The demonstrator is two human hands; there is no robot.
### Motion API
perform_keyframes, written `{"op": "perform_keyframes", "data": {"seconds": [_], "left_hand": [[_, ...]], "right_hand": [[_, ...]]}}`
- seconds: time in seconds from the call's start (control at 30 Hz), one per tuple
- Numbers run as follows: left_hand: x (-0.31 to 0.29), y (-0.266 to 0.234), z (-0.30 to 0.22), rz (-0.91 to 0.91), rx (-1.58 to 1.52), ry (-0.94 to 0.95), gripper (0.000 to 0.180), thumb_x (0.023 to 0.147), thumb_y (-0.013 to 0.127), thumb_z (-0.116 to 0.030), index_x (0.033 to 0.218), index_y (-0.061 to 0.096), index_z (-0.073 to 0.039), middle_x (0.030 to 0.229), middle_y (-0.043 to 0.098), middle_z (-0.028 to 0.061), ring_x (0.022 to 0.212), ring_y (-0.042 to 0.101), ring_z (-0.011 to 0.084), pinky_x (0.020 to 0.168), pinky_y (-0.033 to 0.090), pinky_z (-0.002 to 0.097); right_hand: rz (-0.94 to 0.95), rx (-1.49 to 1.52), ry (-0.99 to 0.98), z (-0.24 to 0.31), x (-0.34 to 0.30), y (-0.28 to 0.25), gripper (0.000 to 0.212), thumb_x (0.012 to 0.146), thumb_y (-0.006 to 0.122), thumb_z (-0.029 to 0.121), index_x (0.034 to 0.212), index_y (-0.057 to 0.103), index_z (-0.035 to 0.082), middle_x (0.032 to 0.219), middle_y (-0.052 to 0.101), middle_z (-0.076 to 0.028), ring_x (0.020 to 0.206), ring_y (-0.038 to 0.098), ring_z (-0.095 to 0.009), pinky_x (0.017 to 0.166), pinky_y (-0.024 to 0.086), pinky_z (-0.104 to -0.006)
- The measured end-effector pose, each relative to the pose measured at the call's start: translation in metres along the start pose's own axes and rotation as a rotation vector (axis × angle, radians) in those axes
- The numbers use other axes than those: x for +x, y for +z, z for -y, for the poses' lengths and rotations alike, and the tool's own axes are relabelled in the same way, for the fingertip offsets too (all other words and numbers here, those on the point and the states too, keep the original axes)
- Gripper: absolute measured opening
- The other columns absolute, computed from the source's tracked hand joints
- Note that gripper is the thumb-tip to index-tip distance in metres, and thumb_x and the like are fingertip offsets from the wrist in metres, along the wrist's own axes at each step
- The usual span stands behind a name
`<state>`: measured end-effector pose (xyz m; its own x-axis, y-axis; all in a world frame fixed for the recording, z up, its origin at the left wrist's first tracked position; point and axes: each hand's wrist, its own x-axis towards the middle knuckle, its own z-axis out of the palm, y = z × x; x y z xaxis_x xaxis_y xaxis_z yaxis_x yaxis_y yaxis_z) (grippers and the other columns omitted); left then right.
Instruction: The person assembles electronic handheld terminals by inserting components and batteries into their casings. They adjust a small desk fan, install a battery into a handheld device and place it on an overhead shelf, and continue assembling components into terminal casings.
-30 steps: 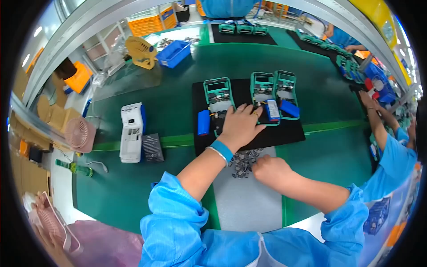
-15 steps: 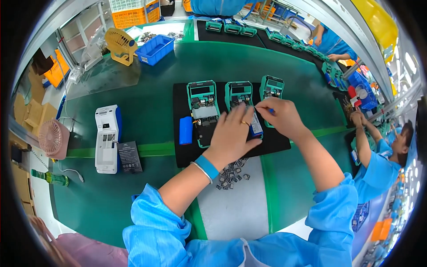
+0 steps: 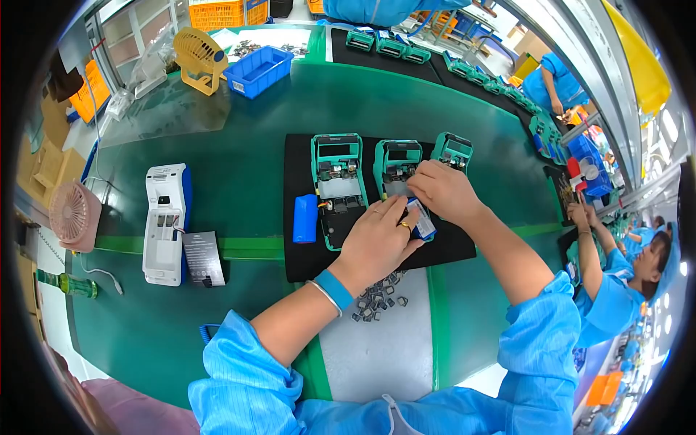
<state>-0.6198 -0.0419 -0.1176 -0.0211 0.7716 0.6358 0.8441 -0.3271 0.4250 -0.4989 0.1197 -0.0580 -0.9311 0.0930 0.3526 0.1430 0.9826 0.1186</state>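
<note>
Three green device housings with exposed circuit parts lie in a row on a black mat [image 3: 293, 264]: a left housing [image 3: 338, 148], a middle housing [image 3: 401, 151] and a right housing [image 3: 455, 145]. My left hand [image 3: 375, 243] bends over the middle housing, thumb and fingers at the edge of a blue battery [image 3: 423, 222] with a pale label. My right hand [image 3: 448, 194] pinches at that housing's centre, just above the battery; whatever is between its fingertips is hidden. Another blue battery [image 3: 305, 219] lies beside the left housing, joined by a short wire.
Small square parts [image 3: 377, 301] are heaped on a grey strip near me. On the left are a white handheld terminal [image 3: 165, 225], a dark label card [image 3: 204, 257] and a pink fan [image 3: 75, 216]. Farther off stand a blue bin [image 3: 259, 72] and a yellow fan [image 3: 199, 59]. Co-workers sit rightward.
My left fingers have drawn in from lying spread over the middle housing to the battery's edge. My right fingertips have moved slightly left and down. The battery sits more tilted.
</note>
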Motion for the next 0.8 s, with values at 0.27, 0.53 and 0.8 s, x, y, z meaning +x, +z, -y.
{"op": "perform_keyframes", "data": {"seconds": [0.27, 0.53, 0.8], "left_hand": [[0.000, 0.000, -0.001, -0.031, 0.008, 0.024, 0.049, 0.077, 0.078, -0.028, 0.117, 0.064, -0.003, 0.124, 0.059, 0.0196, 0.116, 0.060, 0.0348, 0.101, 0.048, 0.0430], [0.000, 0.001, 0.000, -0.032, 0.009, 0.023, 0.048, 0.077, 0.078, -0.028, 0.115, 0.064, -0.003, 0.123, 0.060, 0.0197, 0.115, 0.060, 0.0350, 0.101, 0.048, 0.0419], [0.003, -0.001, -0.001, 0.072, -0.008, -0.007, 0.054, 0.079, 0.077, -0.027, 0.123, 0.062, -0.003, 0.129, 0.057, 0.0199, 0.123, 0.055, 0.0353, 0.104, 0.044, 0.0448]], "right_hand": [[0.066, -0.077, -0.095, -0.007, 0.000, 0.005, 0.010, 0.074, 0.066, 0.013, 0.078, 0.057, 0.011, 0.083, 0.053, -0.002, 0.082, 0.060, -0.020, 0.057, 0.053, -0.0334], [0.035, -0.087, -0.050, -0.002, 0.004, 0.007, 0.013, 0.073, 0.068, 0.010, 0.081, 0.057, 0.010, 0.082, 0.051, -0.003, 0.081, 0.058, -0.021, 0.059, 0.053, -0.0338], [0.144, -0.228, 0.132, 0.003, 0.007, 0.003, 0.012, 0.080, 0.065, 0.014, 0.089, 0.059, 0.009, 0.089, 0.058, -0.004, 0.092, 0.061, -0.022, 0.065, 0.057, -0.0329]]}}
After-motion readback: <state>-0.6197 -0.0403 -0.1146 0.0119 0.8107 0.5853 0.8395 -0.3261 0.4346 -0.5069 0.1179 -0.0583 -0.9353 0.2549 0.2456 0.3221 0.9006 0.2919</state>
